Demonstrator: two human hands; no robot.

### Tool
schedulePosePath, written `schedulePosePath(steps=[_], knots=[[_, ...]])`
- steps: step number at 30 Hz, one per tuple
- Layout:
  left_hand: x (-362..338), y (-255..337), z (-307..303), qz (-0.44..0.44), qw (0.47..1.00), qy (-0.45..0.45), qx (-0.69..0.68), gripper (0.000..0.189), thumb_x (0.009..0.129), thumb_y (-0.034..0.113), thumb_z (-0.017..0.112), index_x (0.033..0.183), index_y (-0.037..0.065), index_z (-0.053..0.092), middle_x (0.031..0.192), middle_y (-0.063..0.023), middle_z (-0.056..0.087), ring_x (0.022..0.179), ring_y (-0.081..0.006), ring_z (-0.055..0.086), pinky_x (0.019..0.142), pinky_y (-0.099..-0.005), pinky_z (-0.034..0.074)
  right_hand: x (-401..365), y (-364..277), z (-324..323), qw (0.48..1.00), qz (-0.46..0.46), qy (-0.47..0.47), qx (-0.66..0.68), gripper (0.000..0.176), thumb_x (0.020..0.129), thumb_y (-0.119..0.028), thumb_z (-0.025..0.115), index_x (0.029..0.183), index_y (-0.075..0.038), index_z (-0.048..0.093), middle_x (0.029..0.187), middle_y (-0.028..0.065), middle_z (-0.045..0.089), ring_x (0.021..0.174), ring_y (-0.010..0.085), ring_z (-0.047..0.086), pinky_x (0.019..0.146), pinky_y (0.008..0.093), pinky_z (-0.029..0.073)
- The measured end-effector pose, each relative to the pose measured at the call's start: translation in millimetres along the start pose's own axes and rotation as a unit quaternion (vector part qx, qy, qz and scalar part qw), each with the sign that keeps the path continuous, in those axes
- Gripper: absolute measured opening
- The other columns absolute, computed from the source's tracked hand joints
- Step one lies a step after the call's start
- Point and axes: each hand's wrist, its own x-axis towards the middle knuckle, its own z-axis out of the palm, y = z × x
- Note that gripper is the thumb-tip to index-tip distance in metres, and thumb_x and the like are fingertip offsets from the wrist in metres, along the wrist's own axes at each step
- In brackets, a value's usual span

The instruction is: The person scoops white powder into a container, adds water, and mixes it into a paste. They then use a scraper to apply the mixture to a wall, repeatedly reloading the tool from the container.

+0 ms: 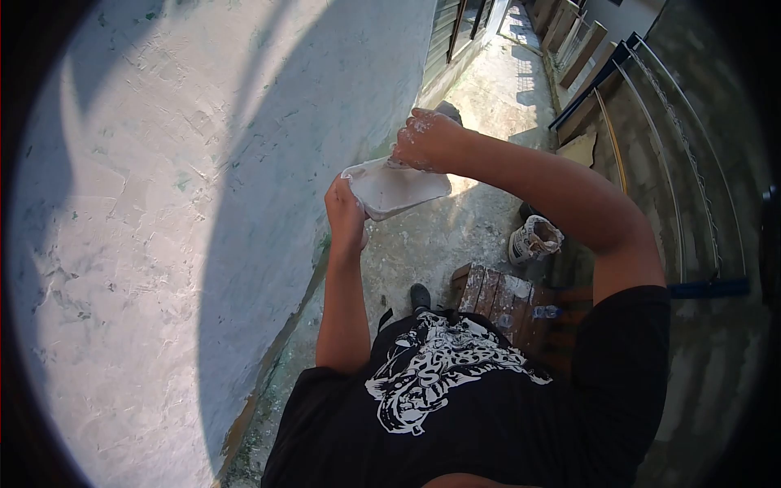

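My left hand (pixel 346 215) is closed around the near left end of a white mud pan (pixel 409 203), holding it up in front of me beside the wall. Pale, wet-looking filler (pixel 386 187) coats the inside of the pan. My right hand (pixel 427 141), spattered with white, grips a putty knife; its grey handle end (pixel 447 112) sticks out beyond the fist. The blade is mostly hidden and reaches down at the pan's far rim. On my left, the wall (pixel 154 203) is covered with rough white filler, with small green patches showing through.
A filler-smeared white bucket (pixel 533 240) stands on the concrete floor (pixel 407 252) to the right. Near it is a wooden bench (pixel 492 291) with a clear plastic bottle (pixel 547 311). Metal rails (pixel 663 138) and boards (pixel 584 53) line the right side.
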Motion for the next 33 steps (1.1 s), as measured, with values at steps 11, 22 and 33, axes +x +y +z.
schedulePosePath(steps=[11,22,33], knots=[[13,-34,-10,0.064,0.994,0.081,-0.018,0.036,0.102,0.025,0.035,0.11,-0.002,0.057,0.102,-0.0113,0.063,0.091,-0.0213,0.064,0.075,-0.0355,0.054,-28,4,-4,0.974,0.131,-0.066,0.171,0.016,0.087,-0.019,0.06,0.097,-0.009,0.066,0.102,0.0141,0.065,0.099,0.0312,0.065,0.086,0.0435,0.05],[16,-61,-1,0.042,0.991,0.121,-0.05,0.032,0.101,0.021,0.034,0.102,-0.002,0.055,0.096,-0.0113,0.061,0.086,-0.0189,0.059,0.077,-0.0336,0.049,5,21,25,0.895,0.165,-0.239,0.338,0.026,0.08,-0.018,0.06,0.09,0.005,0.069,0.1,0.0249,0.067,0.102,0.0352,0.065,0.081,0.0458,0.052],[8,-66,24,-0.015,0.979,0.172,-0.104,0.022,0.098,0.02,0.035,0.099,0.002,0.048,0.091,-0.0081,0.053,0.08,-0.015,0.053,0.075,-0.0317,0.047,24,-4,64,0.957,-0.077,-0.204,0.193,0.025,0.078,-0.01,0.055,0.088,0.009,0.069,0.093,0.0266,0.067,0.098,0.0327,0.064,0.088,0.0392,0.052]])
